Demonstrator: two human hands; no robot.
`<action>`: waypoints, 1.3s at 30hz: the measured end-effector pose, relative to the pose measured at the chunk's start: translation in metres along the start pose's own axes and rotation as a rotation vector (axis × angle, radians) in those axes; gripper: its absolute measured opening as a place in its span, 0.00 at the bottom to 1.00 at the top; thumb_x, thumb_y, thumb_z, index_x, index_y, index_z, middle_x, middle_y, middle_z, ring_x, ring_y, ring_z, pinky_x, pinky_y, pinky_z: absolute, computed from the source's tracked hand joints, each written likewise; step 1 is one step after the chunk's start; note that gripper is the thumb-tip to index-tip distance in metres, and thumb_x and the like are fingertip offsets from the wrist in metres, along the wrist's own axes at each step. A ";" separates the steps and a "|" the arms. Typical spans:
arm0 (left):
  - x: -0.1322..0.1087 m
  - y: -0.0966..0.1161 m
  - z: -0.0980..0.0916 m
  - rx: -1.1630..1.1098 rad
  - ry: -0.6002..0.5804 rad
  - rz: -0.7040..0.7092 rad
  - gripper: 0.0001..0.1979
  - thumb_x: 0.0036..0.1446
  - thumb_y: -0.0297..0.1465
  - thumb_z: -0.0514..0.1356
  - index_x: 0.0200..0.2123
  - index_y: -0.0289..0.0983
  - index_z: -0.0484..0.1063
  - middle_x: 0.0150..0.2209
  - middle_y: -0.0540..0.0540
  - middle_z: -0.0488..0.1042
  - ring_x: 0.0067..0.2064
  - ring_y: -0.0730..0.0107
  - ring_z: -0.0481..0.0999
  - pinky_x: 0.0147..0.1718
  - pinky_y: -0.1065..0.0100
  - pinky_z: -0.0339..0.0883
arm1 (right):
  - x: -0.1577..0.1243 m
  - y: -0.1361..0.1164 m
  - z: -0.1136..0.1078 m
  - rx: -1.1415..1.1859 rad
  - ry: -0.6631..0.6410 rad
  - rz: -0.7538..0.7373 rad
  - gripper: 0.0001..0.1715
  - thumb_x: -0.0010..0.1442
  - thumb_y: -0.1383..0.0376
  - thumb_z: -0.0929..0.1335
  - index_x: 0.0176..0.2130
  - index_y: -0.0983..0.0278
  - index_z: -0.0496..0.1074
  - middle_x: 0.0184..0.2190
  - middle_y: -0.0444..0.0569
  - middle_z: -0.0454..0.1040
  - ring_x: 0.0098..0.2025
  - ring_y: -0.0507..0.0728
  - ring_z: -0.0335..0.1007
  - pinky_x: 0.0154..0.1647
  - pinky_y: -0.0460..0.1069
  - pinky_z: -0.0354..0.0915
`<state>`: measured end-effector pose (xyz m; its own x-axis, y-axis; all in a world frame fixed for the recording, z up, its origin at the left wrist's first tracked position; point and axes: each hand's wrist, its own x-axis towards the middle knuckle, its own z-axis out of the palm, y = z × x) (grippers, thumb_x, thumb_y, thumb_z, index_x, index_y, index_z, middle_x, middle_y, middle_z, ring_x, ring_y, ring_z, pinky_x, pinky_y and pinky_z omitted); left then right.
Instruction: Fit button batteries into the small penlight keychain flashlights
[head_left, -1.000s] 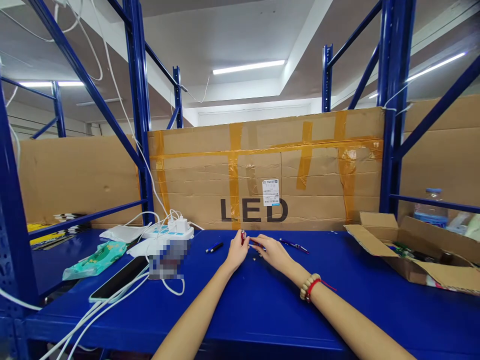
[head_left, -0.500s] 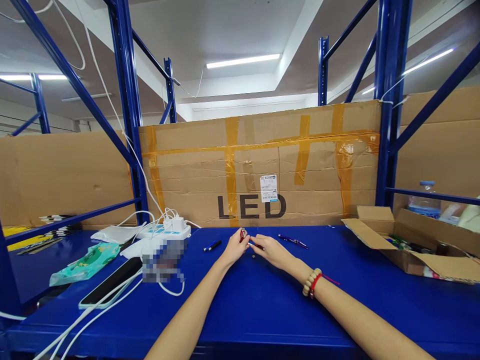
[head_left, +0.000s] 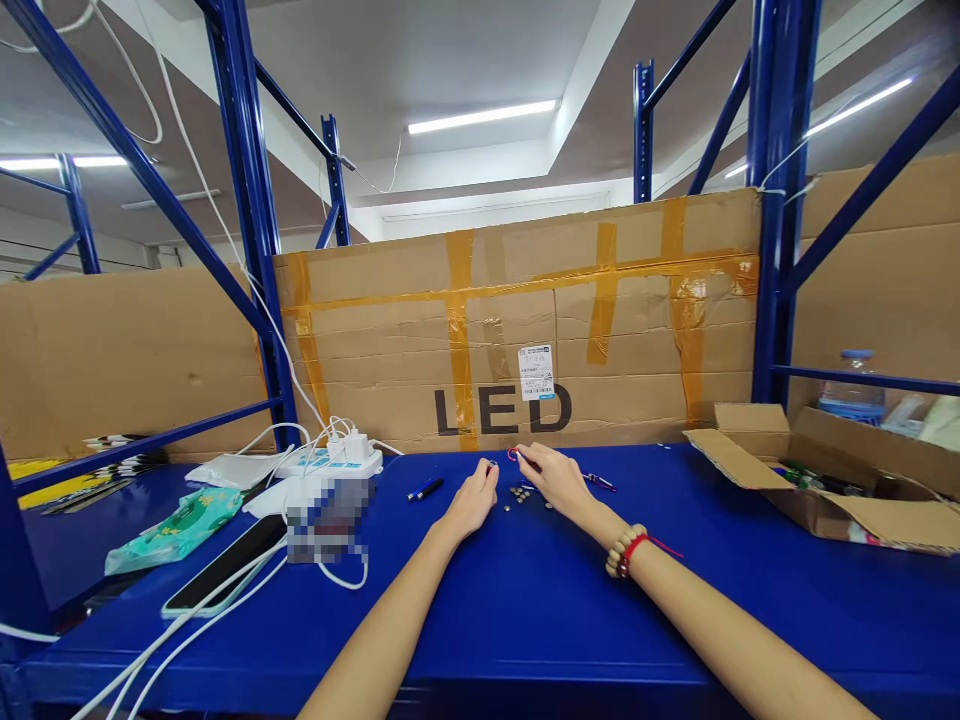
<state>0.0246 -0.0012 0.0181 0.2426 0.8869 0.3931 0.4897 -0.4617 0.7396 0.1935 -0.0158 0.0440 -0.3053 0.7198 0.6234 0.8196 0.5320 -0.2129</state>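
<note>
Fingers (head_left: 527,462) of the right hand (head_left: 559,480) pinch a red part (head_left: 513,455), raised just above the blue table (head_left: 525,610). The left hand (head_left: 472,502) rests on the table, its fingers curled round a red piece (head_left: 491,467) that is mostly hidden. Small round metal pieces (head_left: 525,494) lie scattered between the two hands. A dark pen (head_left: 426,489) lies near the left hand. A taped cardboard sheet (head_left: 630,340) stands behind.

A single view, from the camera on your head.

It looks forward and a little down along the blue bench (head_left: 525,620) towards the cardboard wall (head_left: 637,350) at its back. Your left hand (head_left: 472,500) and right hand (head_left: 559,480) show small at mid-frame, at arm's length from the lens.
</note>
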 end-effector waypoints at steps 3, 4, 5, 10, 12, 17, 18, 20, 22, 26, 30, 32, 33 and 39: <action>-0.002 0.005 0.000 0.033 -0.047 0.029 0.13 0.62 0.34 0.56 0.47 0.34 0.68 0.43 0.44 0.72 0.39 0.66 0.75 0.37 0.60 0.72 | 0.000 0.000 -0.004 -0.007 0.035 0.010 0.13 0.64 0.61 0.63 0.46 0.66 0.68 0.41 0.49 0.71 0.38 0.53 0.70 0.38 0.52 0.69; -0.003 0.007 0.001 0.040 -0.055 0.045 0.13 0.62 0.34 0.56 0.47 0.34 0.68 0.43 0.44 0.72 0.39 0.66 0.75 0.38 0.60 0.71 | -0.001 -0.002 -0.004 -0.006 0.034 0.002 0.13 0.64 0.62 0.63 0.46 0.66 0.68 0.41 0.49 0.71 0.38 0.53 0.70 0.38 0.52 0.69; -0.002 0.009 0.002 0.045 -0.060 0.062 0.12 0.62 0.34 0.56 0.47 0.34 0.68 0.44 0.44 0.72 0.39 0.66 0.75 0.38 0.60 0.71 | -0.001 -0.003 -0.003 -0.005 0.029 -0.010 0.13 0.64 0.62 0.64 0.46 0.66 0.68 0.41 0.49 0.71 0.38 0.53 0.70 0.38 0.52 0.69; -0.001 0.012 0.006 0.061 -0.047 0.115 0.12 0.63 0.34 0.55 0.46 0.34 0.69 0.44 0.44 0.72 0.40 0.65 0.75 0.39 0.59 0.71 | -0.002 -0.009 -0.001 0.005 0.024 -0.042 0.13 0.65 0.62 0.63 0.47 0.65 0.68 0.41 0.49 0.72 0.38 0.53 0.71 0.37 0.51 0.70; 0.000 0.012 0.007 0.067 -0.039 0.117 0.11 0.63 0.34 0.55 0.46 0.34 0.69 0.44 0.44 0.73 0.40 0.66 0.75 0.38 0.60 0.71 | -0.002 -0.008 -0.001 0.009 0.027 -0.040 0.13 0.65 0.62 0.63 0.47 0.65 0.68 0.41 0.49 0.71 0.38 0.53 0.71 0.37 0.52 0.70; 0.001 0.009 0.010 0.070 -0.013 0.110 0.12 0.62 0.34 0.56 0.46 0.34 0.68 0.43 0.44 0.73 0.38 0.67 0.75 0.37 0.61 0.72 | -0.001 -0.007 0.001 0.021 0.021 -0.036 0.13 0.64 0.62 0.63 0.47 0.66 0.68 0.41 0.49 0.72 0.37 0.53 0.71 0.37 0.51 0.70; 0.002 0.009 0.011 0.070 -0.007 0.108 0.12 0.62 0.34 0.56 0.46 0.34 0.68 0.43 0.44 0.73 0.38 0.67 0.75 0.37 0.61 0.72 | -0.001 -0.007 0.001 0.022 0.019 -0.035 0.13 0.64 0.62 0.63 0.47 0.66 0.68 0.41 0.49 0.72 0.37 0.53 0.71 0.37 0.52 0.70; 0.002 0.009 0.011 0.073 0.004 0.105 0.12 0.62 0.34 0.56 0.46 0.34 0.68 0.43 0.44 0.73 0.38 0.67 0.75 0.37 0.61 0.72 | -0.001 -0.007 0.002 0.023 0.012 -0.031 0.13 0.64 0.62 0.63 0.47 0.66 0.68 0.41 0.49 0.71 0.38 0.53 0.71 0.38 0.52 0.70; 0.002 0.009 0.011 0.084 0.017 0.101 0.12 0.62 0.34 0.56 0.47 0.34 0.68 0.43 0.44 0.73 0.39 0.66 0.75 0.37 0.60 0.72 | -0.001 -0.007 0.002 0.023 0.001 -0.024 0.14 0.64 0.62 0.63 0.47 0.65 0.68 0.42 0.49 0.71 0.38 0.53 0.71 0.38 0.52 0.70; 0.002 0.009 0.004 0.155 0.026 0.090 0.12 0.63 0.34 0.55 0.47 0.34 0.68 0.44 0.44 0.72 0.40 0.65 0.75 0.39 0.59 0.71 | -0.002 -0.006 0.002 0.035 -0.038 -0.019 0.14 0.64 0.62 0.63 0.47 0.65 0.68 0.43 0.50 0.71 0.40 0.54 0.70 0.40 0.53 0.69; -0.001 0.009 -0.003 0.262 -0.013 0.080 0.12 0.62 0.33 0.56 0.47 0.35 0.68 0.46 0.43 0.72 0.42 0.64 0.74 0.41 0.58 0.71 | -0.004 -0.005 0.004 0.061 -0.098 -0.038 0.15 0.64 0.62 0.64 0.49 0.65 0.67 0.47 0.51 0.70 0.44 0.56 0.69 0.44 0.56 0.68; -0.004 0.010 -0.004 0.309 -0.036 0.075 0.12 0.62 0.33 0.56 0.47 0.35 0.68 0.46 0.43 0.72 0.43 0.63 0.74 0.41 0.57 0.70 | -0.007 -0.006 0.005 0.069 -0.143 -0.045 0.16 0.64 0.62 0.64 0.51 0.65 0.66 0.48 0.51 0.69 0.45 0.57 0.69 0.44 0.56 0.68; -0.005 0.011 -0.003 0.330 -0.047 0.072 0.12 0.62 0.33 0.56 0.47 0.35 0.68 0.46 0.43 0.72 0.44 0.63 0.74 0.42 0.57 0.70 | -0.008 -0.007 0.006 0.069 -0.169 -0.047 0.17 0.64 0.62 0.64 0.51 0.65 0.65 0.48 0.51 0.69 0.44 0.56 0.69 0.44 0.56 0.68; -0.012 0.022 0.002 0.416 -0.099 0.054 0.13 0.62 0.33 0.56 0.48 0.34 0.67 0.46 0.43 0.72 0.42 0.64 0.74 0.41 0.57 0.70 | -0.009 -0.008 0.008 0.030 -0.300 -0.061 0.16 0.64 0.61 0.64 0.49 0.65 0.67 0.46 0.51 0.70 0.43 0.56 0.69 0.43 0.55 0.68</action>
<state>0.0337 -0.0219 0.0286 0.3463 0.8679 0.3561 0.7649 -0.4810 0.4285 0.1859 -0.0232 0.0343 -0.4864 0.7834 0.3871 0.7819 0.5879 -0.2073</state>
